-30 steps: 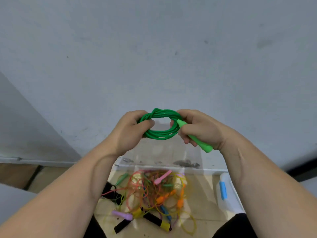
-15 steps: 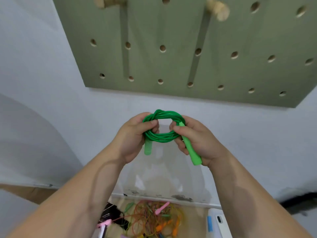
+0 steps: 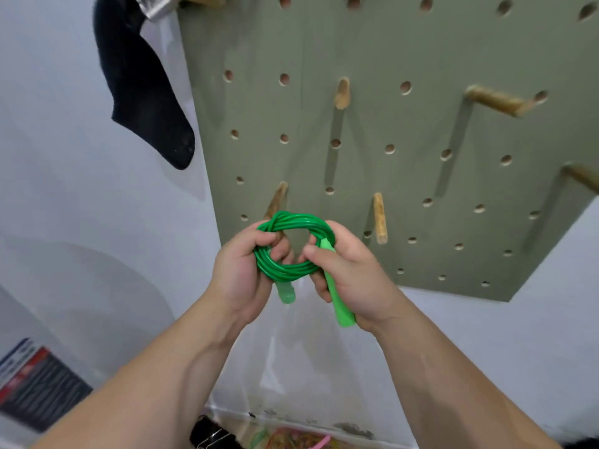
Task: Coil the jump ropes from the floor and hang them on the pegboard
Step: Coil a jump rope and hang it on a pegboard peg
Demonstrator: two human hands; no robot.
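A green jump rope [image 3: 293,222] is wound into a tight coil and held up in front of the green pegboard [image 3: 405,53]. My left hand [image 3: 241,270] grips the coil's left side, with one green handle hanging below it. My right hand [image 3: 346,270] grips the right side together with the other green handle, which points down. A wooden peg [image 3: 275,200] sits just behind the coil's top left. Another wooden peg [image 3: 379,218] sticks out to the right of my right hand.
More wooden pegs [image 3: 342,94] stand higher and to the right on the board. A black cloth [image 3: 142,82] hangs at the board's upper left. A tangle of coloured ropes [image 3: 295,440] lies on the floor below. A printed box [image 3: 35,384] sits at lower left.
My view has swung up from the floor to the pegboard. Both hands have lifted the green coil up in front of the board's lower pegs.
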